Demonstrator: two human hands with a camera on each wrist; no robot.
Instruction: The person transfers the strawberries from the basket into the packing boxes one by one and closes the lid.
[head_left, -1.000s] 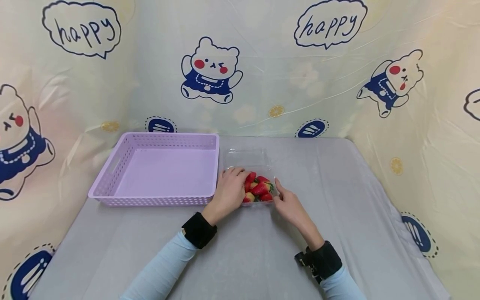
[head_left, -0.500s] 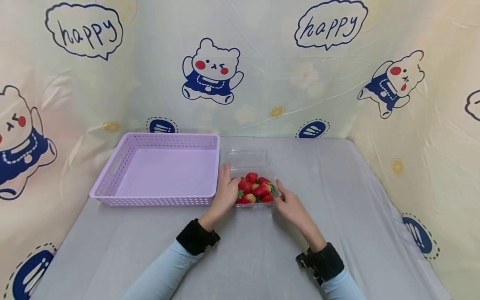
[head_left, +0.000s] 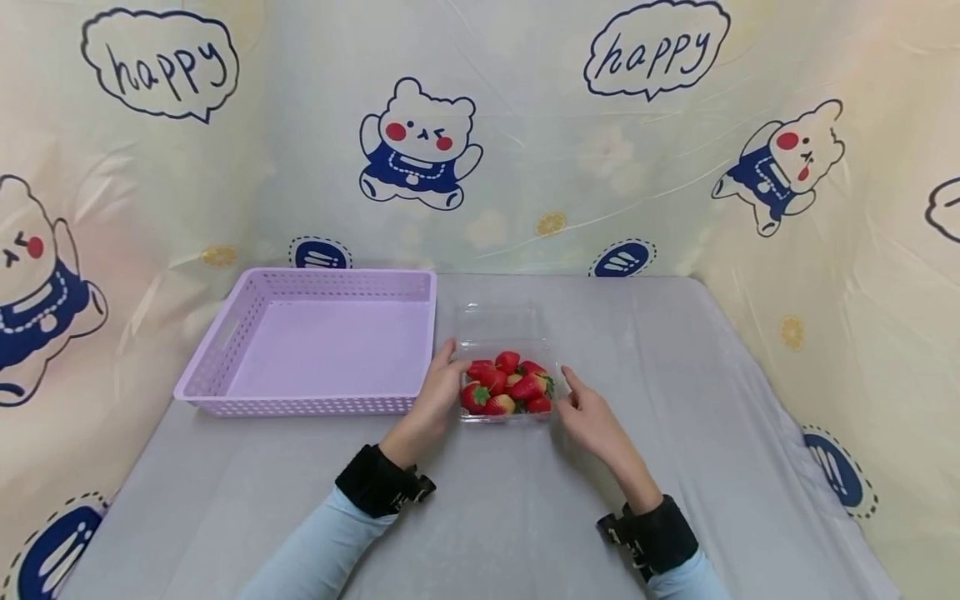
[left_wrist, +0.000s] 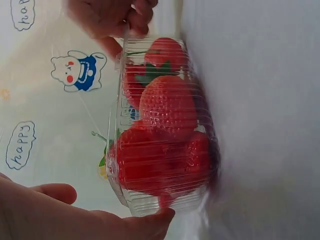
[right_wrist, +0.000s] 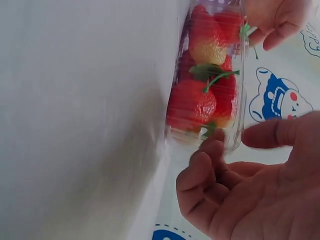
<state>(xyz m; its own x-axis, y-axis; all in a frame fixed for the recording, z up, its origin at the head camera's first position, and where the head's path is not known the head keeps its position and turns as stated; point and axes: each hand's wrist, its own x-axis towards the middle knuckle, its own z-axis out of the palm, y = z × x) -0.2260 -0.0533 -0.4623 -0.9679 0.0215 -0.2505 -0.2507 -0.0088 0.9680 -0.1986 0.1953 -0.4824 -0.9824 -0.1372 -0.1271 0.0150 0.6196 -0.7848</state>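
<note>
A clear plastic box of strawberries (head_left: pixel 497 417) stands upright on the grey cloth, its see-through lid (head_left: pixel 498 321) folded back behind it. Several red strawberries (head_left: pixel 491 382) with green leaves fill it. At the box's left side, my left hand (head_left: pixel 426 408) holds on, thumb near the rim and fingers along the side wall in the left wrist view. My right hand (head_left: pixel 592 421) grips the opposite side. In the right wrist view, the thumb of that hand is at the rim and its curled fingers (right_wrist: pixel 212 150) touch the wall.
A purple perforated basket (head_left: pixel 322 407) sits just left of the box, near my left hand. Grey cloth (head_left: pixel 675 375) covers the table. Behind rises a pale curtain (head_left: pixel 540 150) printed with bears and "happy" bubbles.
My left hand has drawn back from over the strawberries to the box's left side, uncovering more of them. The box has shifted slightly right and toward me, with my right hand staying on it.
</note>
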